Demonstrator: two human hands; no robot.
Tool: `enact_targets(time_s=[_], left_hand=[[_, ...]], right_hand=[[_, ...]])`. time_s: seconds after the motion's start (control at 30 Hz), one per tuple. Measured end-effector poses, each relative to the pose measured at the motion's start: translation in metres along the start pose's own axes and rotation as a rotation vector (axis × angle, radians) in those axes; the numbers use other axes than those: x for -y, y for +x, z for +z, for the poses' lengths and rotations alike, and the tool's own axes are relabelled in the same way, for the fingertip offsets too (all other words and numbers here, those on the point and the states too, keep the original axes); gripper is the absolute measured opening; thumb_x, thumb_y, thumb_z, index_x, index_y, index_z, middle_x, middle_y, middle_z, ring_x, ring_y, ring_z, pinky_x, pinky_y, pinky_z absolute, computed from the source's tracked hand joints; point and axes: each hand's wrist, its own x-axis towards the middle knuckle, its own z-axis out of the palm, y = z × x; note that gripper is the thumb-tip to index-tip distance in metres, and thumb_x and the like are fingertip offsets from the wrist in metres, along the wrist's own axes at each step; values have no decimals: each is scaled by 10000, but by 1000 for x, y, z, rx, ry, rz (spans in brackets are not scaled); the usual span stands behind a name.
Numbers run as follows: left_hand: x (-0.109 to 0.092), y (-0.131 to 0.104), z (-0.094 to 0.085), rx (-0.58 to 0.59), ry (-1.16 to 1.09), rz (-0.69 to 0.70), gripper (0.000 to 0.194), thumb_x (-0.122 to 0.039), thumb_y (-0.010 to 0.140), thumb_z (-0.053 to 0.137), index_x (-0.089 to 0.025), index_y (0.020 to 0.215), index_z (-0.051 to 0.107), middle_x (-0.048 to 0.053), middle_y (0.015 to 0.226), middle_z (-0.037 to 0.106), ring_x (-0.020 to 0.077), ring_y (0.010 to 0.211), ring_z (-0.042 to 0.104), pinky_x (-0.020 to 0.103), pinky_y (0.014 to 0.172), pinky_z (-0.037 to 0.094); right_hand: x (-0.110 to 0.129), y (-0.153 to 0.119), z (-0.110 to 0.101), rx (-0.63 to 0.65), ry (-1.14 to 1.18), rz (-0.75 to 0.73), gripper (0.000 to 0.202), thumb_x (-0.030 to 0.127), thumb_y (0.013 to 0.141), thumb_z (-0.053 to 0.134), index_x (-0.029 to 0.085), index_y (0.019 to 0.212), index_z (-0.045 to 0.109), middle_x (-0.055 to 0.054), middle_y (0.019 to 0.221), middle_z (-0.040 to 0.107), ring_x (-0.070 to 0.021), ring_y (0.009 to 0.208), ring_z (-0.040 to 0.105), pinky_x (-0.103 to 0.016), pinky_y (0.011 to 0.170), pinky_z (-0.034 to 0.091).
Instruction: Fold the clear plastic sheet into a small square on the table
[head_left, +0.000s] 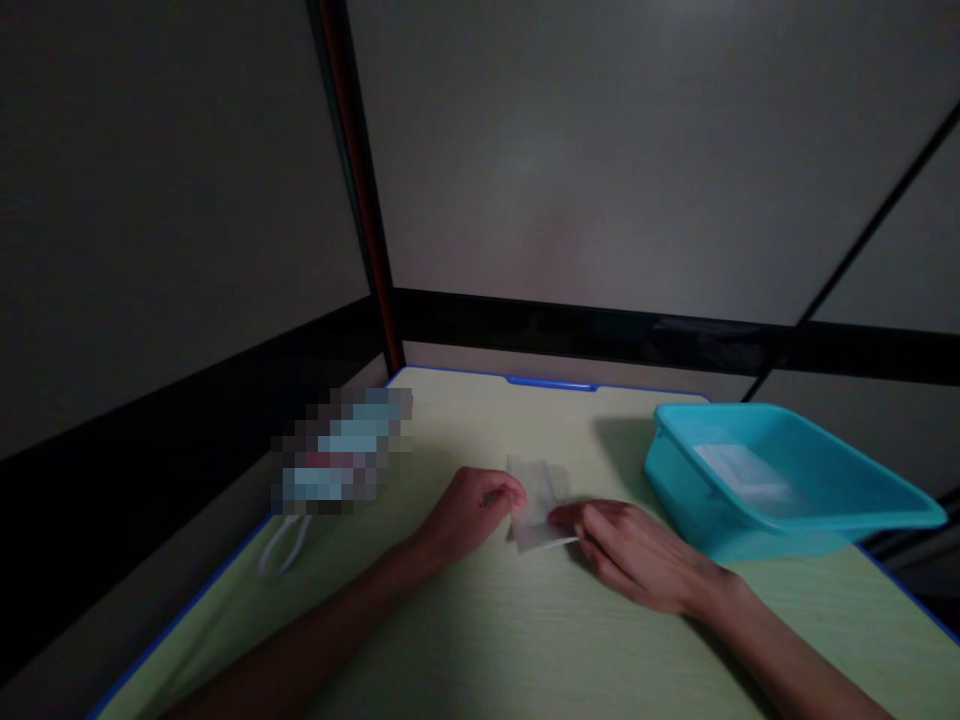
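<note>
A thin, translucent whitish sheet or small bag (536,490) is held just over the middle of the table. Its exact kind is unclear in the dim light. My left hand (474,508) pinches its left edge between thumb and fingertips. On the opposite side, my right hand (626,548) grips the lower right edge, with the index finger lying on its face and the other fingers curled under. Part of the sheet is hidden behind my right fingers.
A turquoise plastic basin (675,490) stands at the right, with flat whitish pieces (739,470) inside. At the left edge lies a pixelated object with a white strap loop (285,545). The pale wood-grain table (450,640) has a blue rim; walls rise behind and left.
</note>
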Motion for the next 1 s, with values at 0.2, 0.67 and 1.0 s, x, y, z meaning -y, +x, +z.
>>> enact_targets(time_s=[0.2, 0.67, 1.0], left_hand=[[7, 8, -2, 36, -97, -73, 221, -230, 684, 422, -119, 735, 606, 40, 688, 635, 140, 629, 588, 159, 400, 371], [8, 21, 4, -85, -216, -280, 63, -130, 605, 525, -136, 655, 486, -15, 544, 575, 114, 504, 576, 150, 382, 397], [0, 24, -1, -86, -245, -376, 248, -45, 620, 530, -158, 802, 405, -64, 500, 534, 87, 451, 559, 124, 376, 379]], right_hand=[[-8, 10, 1, -173, 308, 205, 77, 208, 835, 319, 207, 771, 362, 34, 626, 454, -112, 554, 431, -244, 539, 343], [-48, 62, 14, -195, 841, 610, 44, 203, 714, 393, 183, 680, 375, 62, 433, 482, -76, 329, 469, -156, 306, 329], [-39, 47, 9, -462, 695, 501, 168, 271, 684, 484, 197, 811, 402, 1, 655, 585, -139, 570, 563, -241, 485, 424]])
